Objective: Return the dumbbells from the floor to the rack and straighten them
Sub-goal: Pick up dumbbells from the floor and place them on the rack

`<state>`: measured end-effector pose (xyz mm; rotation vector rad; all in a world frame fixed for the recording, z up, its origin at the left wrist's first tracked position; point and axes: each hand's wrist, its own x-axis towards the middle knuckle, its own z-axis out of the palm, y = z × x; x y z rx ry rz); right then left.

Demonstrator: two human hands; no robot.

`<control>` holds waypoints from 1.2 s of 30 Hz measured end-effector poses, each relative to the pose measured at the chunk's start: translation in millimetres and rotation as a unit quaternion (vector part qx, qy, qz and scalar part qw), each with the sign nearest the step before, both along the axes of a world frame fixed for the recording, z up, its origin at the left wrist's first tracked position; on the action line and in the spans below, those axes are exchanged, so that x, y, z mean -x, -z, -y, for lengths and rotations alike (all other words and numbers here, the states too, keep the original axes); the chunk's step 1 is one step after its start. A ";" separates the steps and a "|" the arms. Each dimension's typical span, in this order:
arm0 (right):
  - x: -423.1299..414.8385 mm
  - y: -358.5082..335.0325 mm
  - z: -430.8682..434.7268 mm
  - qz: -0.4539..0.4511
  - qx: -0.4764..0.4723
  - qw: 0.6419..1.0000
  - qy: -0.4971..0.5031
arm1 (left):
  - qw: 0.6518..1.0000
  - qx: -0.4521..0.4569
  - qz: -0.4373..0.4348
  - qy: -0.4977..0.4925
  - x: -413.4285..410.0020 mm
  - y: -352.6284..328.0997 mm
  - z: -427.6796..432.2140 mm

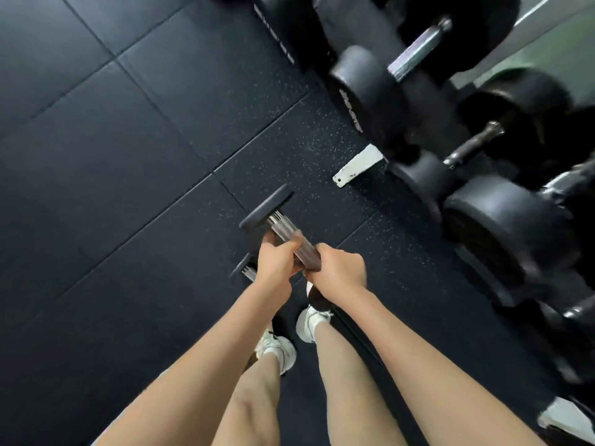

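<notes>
Dumbbell [283,225] is in both of my hands. The chrome handle runs slantwise away from me, with the far head up and to the left and the near head tucked under my right wrist. My left grip [277,262] is clenched round the handle on the far side, fingers curled over the top. My right grip [341,272] is clenched round the near end, knuckles up. The two sit just beside each other on the bar, almost touching. The near head covers the toe of my right shoe [310,320] in this view, so the weight looks to be off the floor [128,156], though I can't see the gap itself.

Just left of my left wrist a second dumbbell [243,269] peeks out. Only a sliver of dark head and a bit of ribbed chrome show, and the rest is hidden behind my hand. It seems to lie on the floor, but I can't tell for sure.

My left shoe [280,349] stands a little behind the right one. Both are white, on dark rubber tiles with pale speckles.

The rack [359,165] is off to my right, its white foot flat on the floor. Above the foot are rows of black dumbbells, blurred. One with a bright chrome handle [415,53] sits high up, a darker one [476,143] is below it, and a big round head [502,217] is nearest me. The dumbbell I'm holding is well apart from the rack.
</notes>
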<state>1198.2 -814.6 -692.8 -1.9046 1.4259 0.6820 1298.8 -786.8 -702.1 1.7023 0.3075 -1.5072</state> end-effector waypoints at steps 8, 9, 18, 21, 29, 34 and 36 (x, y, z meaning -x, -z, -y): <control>0.4 -217.7 6.2 0.096 0.077 0.979 0.163 | 0.966 0.156 0.099 0.179 -15.8 -228.8 30.2; 0.3 -234.5 10.4 0.102 0.087 0.975 0.174 | 0.961 0.174 0.109 0.187 -16.3 -246.8 36.3; 9.9 -312.2 98.5 0.191 0.148 0.916 0.320 | 0.906 0.258 0.164 0.292 -1.2 -339.8 151.5; 16.8 -324.9 149.1 0.195 0.162 0.901 0.352 | 0.891 0.261 0.177 0.327 9.1 -357.2 208.9; 34.1 -339.9 297.6 0.196 0.202 0.851 0.444 | 0.834 0.275 0.233 0.418 45.7 -377.0 377.8; 46.4 -335.3 363.3 0.186 0.214 0.833 0.474 | 0.803 0.278 0.246 0.466 67.7 -373.3 452.7; 49.9 -330.0 386.9 0.177 0.214 0.827 0.489 | 0.794 0.275 0.251 0.480 74.8 -368.0 480.1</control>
